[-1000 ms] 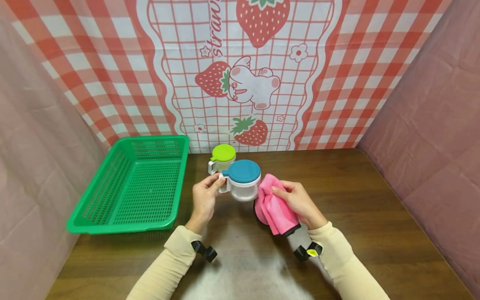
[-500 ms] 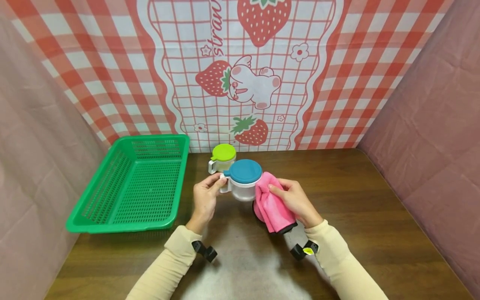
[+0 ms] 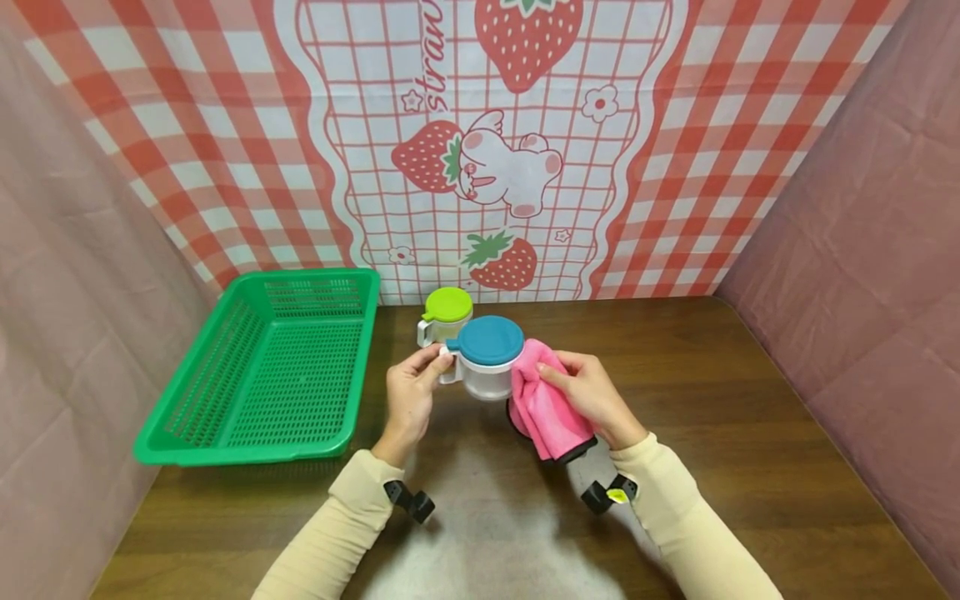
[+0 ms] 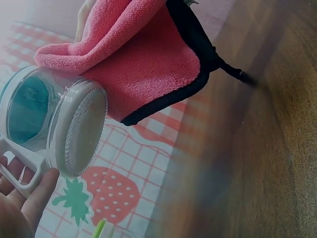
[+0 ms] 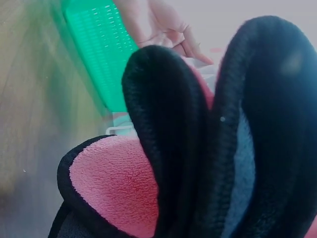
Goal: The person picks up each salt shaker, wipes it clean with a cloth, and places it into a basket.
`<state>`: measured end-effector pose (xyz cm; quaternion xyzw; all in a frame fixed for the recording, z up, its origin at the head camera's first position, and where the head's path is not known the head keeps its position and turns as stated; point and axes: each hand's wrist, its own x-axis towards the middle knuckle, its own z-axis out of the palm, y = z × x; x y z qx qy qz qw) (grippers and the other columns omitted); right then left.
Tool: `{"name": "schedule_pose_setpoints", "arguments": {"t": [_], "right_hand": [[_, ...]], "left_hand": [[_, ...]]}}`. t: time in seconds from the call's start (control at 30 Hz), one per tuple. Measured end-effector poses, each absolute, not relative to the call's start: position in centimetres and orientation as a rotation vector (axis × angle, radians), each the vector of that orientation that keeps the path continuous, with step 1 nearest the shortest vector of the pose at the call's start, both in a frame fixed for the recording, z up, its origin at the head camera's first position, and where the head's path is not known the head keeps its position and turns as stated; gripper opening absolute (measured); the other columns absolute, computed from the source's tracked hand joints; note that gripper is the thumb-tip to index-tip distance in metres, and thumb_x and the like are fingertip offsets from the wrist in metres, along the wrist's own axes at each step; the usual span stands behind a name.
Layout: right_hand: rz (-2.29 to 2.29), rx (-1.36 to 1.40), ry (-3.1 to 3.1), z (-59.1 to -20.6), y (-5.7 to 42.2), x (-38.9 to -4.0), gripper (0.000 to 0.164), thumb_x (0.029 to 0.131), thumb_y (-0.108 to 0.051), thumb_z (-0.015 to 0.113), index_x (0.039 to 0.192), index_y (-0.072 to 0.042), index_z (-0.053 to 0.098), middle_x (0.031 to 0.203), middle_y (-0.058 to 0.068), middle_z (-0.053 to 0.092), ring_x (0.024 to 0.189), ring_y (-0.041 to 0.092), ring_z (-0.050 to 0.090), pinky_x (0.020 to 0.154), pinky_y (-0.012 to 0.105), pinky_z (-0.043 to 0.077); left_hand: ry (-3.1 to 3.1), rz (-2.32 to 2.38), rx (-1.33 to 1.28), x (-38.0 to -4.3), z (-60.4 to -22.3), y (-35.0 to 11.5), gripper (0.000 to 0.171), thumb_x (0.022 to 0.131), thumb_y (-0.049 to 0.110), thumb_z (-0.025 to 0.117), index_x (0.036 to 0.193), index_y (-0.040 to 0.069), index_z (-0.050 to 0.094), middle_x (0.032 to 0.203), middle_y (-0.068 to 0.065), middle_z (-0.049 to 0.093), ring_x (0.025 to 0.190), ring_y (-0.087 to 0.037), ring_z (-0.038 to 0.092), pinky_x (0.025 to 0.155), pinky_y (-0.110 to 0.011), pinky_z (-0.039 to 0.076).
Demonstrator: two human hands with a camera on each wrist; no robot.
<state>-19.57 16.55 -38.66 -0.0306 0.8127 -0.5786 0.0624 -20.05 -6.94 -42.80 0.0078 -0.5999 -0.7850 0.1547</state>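
Observation:
A clear seasoning jar with a blue lid [image 3: 491, 340] is held up off the table by my left hand [image 3: 410, 398], which grips its white handle [image 4: 26, 166] between thumb and fingers. My right hand [image 3: 595, 397] pinches a bunched pink cloth [image 3: 551, 417] with black edging. That cloth touches the jar's right side, and its lower end hangs down. In the right wrist view the black-edged folds [image 5: 166, 124] hide most of the jar and the right fingers. A smaller jar with a lime-green lid [image 3: 448, 305] stands on the table just behind the blue-lidded one.
A green plastic basket [image 3: 352, 392] with slotted walls sits on the left of the brown wooden table [image 3: 720, 417]. Behind the table hangs a red-and-white checked cloth [image 3: 690, 167] with strawberry prints. Pinkish curtains [image 3: 847, 217] close off both sides.
My right hand has moved slightly left and up, bringing the pink cloth further over the jar's right side. The left hand and the jar have barely shifted.

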Motion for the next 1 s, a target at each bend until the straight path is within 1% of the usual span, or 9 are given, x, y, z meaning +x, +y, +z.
{"name": "schedule_pose_setpoints", "arguments": {"t": [0.2, 0.37, 0.53, 0.73, 1.0], "right_hand": [[-1.725, -0.092, 2.476, -38.43, 16.61, -19.7, 0.032, 0.094, -0.016, 0.063, 0.118, 0.004, 0.066, 0.085, 0.002, 0.063, 0.068, 0.01, 0.05, 0.055, 0.02, 0.044], [-1.723, -0.094, 2.481, -38.37, 16.64, -19.77, 0.031, 0.094, -0.015, 0.063, 0.118, 0.004, 0.066, 0.085, 0.001, 0.064, 0.066, 0.009, 0.05, 0.055, 0.02, 0.044], [-1.718, -0.11, 2.487, -38.31, 16.75, -19.91, 0.032, 0.094, -0.016, 0.063, 0.118, 0.004, 0.066, 0.085, 0.0, 0.064, 0.069, 0.008, 0.05, 0.056, 0.019, 0.044], [-1.724, -0.129, 2.475, -37.99, 16.89, -20.06, 0.033, 0.094, -0.017, 0.064, 0.12, 0.003, 0.065, 0.087, -0.001, 0.065, 0.07, 0.008, 0.051, 0.057, 0.02, 0.045], [-1.704, -0.138, 2.485, -37.65, 17.04, -20.12, 0.035, 0.094, -0.019, 0.064, 0.122, 0.001, 0.065, 0.095, 0.005, 0.067, 0.075, 0.011, 0.052, 0.059, 0.02, 0.046]], "left_hand": [[-1.719, -2.244, 0.019, -20.13, -42.74, -6.95, 0.026, 0.087, -0.003, 0.067, 0.109, -0.018, 0.064, 0.075, 0.016, 0.071, 0.071, -0.001, 0.066, 0.061, -0.015, 0.051], [-1.726, -2.24, 0.014, -20.05, -42.67, -6.95, 0.026, 0.087, -0.003, 0.067, 0.108, -0.018, 0.064, 0.077, 0.014, 0.071, 0.073, -0.002, 0.066, 0.064, -0.017, 0.054], [-1.725, -2.245, 0.012, -19.91, -42.53, -6.88, 0.025, 0.087, -0.003, 0.067, 0.109, -0.017, 0.065, 0.076, 0.015, 0.071, 0.073, -0.002, 0.065, 0.062, -0.016, 0.052], [-1.711, -2.254, 0.007, -20.02, -42.52, -6.86, 0.027, 0.088, -0.003, 0.066, 0.11, -0.018, 0.063, 0.076, 0.014, 0.071, 0.074, -0.002, 0.066, 0.063, -0.016, 0.053], [-1.702, -2.27, 0.001, -19.96, -42.46, -6.79, 0.026, 0.088, -0.003, 0.066, 0.109, -0.018, 0.064, 0.075, 0.015, 0.071, 0.073, -0.002, 0.067, 0.062, -0.015, 0.051]]}}
